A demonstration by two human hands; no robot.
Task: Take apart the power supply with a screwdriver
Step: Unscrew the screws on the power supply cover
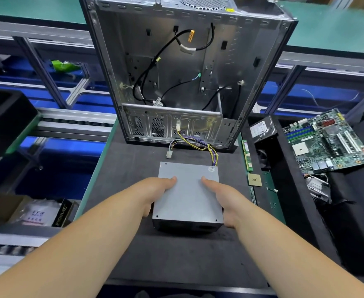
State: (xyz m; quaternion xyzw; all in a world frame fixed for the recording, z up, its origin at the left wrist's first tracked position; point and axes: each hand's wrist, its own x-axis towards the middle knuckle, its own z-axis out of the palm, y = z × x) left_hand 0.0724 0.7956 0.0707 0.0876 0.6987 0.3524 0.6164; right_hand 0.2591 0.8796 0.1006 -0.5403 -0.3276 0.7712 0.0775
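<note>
A grey metal power supply (187, 194) lies flat on the dark mat (133, 244) in front of me. My left hand (155, 192) grips its left side with the thumb on top. On the opposite side my right hand (222, 198) holds it the same way, thumb laid on the lid. A bundle of yellow, purple and black wires (200, 145) runs from the unit's far right corner, ending in white plugs. No screwdriver is in view.
An open, emptied computer case (183, 72) stands just behind the power supply. To the right lie a memory stick (247, 155), a processor chip (254, 180), a hard drive (261, 129) and a green motherboard (327, 140). A conveyor rail and blue bins are at left.
</note>
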